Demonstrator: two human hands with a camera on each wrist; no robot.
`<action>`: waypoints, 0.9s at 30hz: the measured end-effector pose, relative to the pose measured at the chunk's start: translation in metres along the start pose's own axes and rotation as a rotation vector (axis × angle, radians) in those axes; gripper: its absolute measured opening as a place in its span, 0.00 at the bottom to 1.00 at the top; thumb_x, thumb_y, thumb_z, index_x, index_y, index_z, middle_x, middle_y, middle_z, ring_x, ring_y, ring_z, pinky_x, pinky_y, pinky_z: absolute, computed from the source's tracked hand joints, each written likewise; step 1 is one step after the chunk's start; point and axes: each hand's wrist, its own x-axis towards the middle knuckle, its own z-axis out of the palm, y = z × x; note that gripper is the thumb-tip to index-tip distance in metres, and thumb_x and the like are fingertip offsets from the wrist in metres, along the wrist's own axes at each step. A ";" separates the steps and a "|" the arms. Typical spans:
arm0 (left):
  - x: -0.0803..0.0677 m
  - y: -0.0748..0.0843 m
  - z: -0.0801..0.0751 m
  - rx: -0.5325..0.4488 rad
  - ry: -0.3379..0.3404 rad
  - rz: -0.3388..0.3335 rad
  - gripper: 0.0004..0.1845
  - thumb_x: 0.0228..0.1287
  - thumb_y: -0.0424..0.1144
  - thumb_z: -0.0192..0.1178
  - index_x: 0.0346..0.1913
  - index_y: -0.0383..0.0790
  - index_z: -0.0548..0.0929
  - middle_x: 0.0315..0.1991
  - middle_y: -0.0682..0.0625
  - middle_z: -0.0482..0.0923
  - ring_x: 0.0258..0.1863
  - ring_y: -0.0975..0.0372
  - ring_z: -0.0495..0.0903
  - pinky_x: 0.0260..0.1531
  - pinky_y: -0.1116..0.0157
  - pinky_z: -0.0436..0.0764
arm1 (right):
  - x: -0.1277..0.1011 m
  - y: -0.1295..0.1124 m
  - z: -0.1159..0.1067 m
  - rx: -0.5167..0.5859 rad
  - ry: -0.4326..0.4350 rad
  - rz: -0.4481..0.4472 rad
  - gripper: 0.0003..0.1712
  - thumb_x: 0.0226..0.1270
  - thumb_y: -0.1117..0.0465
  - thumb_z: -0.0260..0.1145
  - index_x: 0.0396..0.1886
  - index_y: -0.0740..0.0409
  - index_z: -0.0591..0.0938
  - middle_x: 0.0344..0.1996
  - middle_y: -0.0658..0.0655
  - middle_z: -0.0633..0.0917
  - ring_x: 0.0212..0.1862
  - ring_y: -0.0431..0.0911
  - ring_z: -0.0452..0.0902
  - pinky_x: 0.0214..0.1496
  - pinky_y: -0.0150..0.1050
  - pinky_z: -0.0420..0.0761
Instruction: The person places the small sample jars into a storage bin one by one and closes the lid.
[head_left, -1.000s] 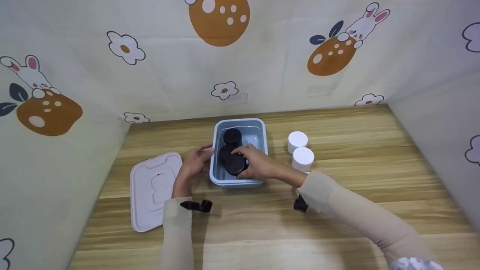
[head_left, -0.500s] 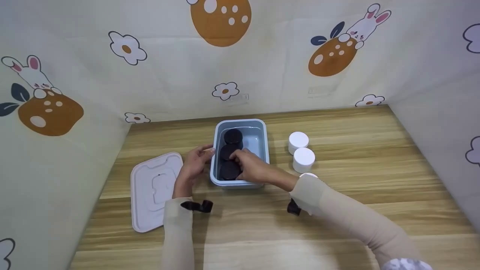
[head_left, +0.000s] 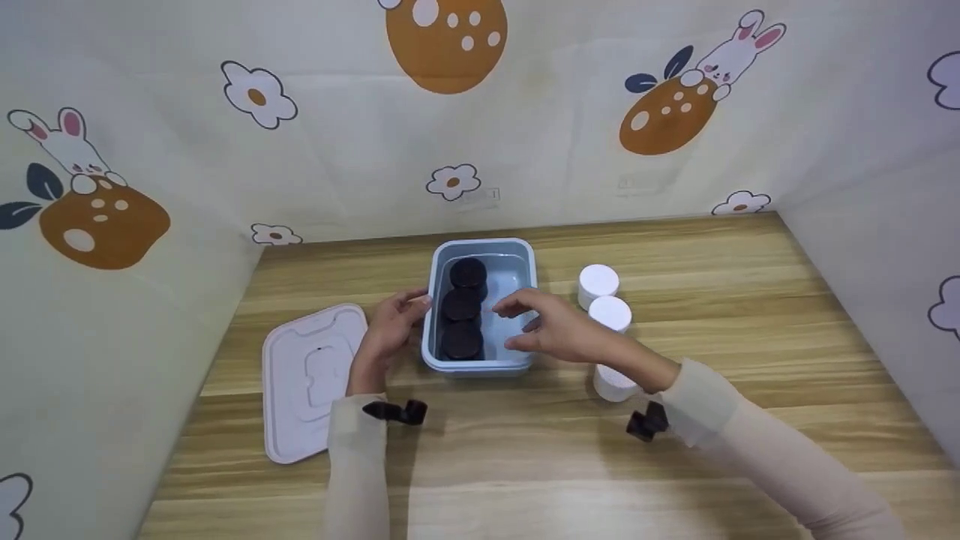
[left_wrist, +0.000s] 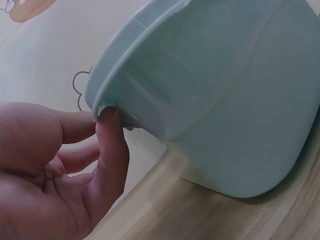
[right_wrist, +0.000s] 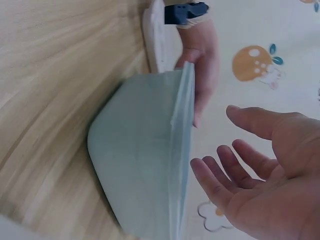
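Observation:
A light blue plastic box (head_left: 481, 369) stands on the wooden table. Inside it, along the left side, three black-lidded jars (head_left: 462, 304) form a row. My left hand (head_left: 391, 324) is at the box's left edge; in the left wrist view its thumb and a finger (left_wrist: 111, 155) pinch the rim. My right hand (head_left: 559, 326) is over the box's right edge, with thumb and fingers spread and nothing between them. The right wrist view shows this hand (right_wrist: 260, 175) apart from the box wall.
Several white-lidded jars (head_left: 598, 282) stand to the right of the box, partly hidden by the right forearm. A pale flat lid (head_left: 311, 382) lies on the table (head_left: 510, 465) at left, beside the left forearm. A patterned cloth wall (head_left: 360, 150) rises behind.
My right hand has set a black-lidded jar down at the near end of the row, let go, and drawn back right. My left hand has stayed at the rim.

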 end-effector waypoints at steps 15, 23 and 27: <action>0.001 -0.001 -0.002 0.005 -0.024 0.042 0.24 0.75 0.38 0.56 0.68 0.29 0.72 0.41 0.47 0.86 0.33 0.66 0.84 0.33 0.69 0.82 | -0.097 0.038 -0.047 0.012 0.253 -0.050 0.25 0.58 0.67 0.76 0.56 0.55 0.82 0.54 0.57 0.83 0.55 0.34 0.78 0.60 0.32 0.79; 0.001 -0.001 -0.001 -0.011 -0.026 0.041 0.24 0.75 0.37 0.55 0.68 0.28 0.70 0.45 0.42 0.86 0.36 0.65 0.84 0.36 0.69 0.83 | -0.127 0.065 -0.056 0.076 0.321 -0.070 0.29 0.55 0.71 0.76 0.58 0.63 0.80 0.57 0.58 0.81 0.58 0.35 0.77 0.61 0.31 0.78; 0.002 -0.001 -0.001 -0.021 -0.020 0.043 0.24 0.75 0.36 0.55 0.68 0.27 0.70 0.45 0.42 0.86 0.35 0.65 0.84 0.37 0.70 0.82 | -0.135 0.079 -0.055 0.100 0.303 -0.038 0.33 0.53 0.71 0.77 0.61 0.63 0.79 0.60 0.63 0.80 0.60 0.34 0.76 0.61 0.31 0.78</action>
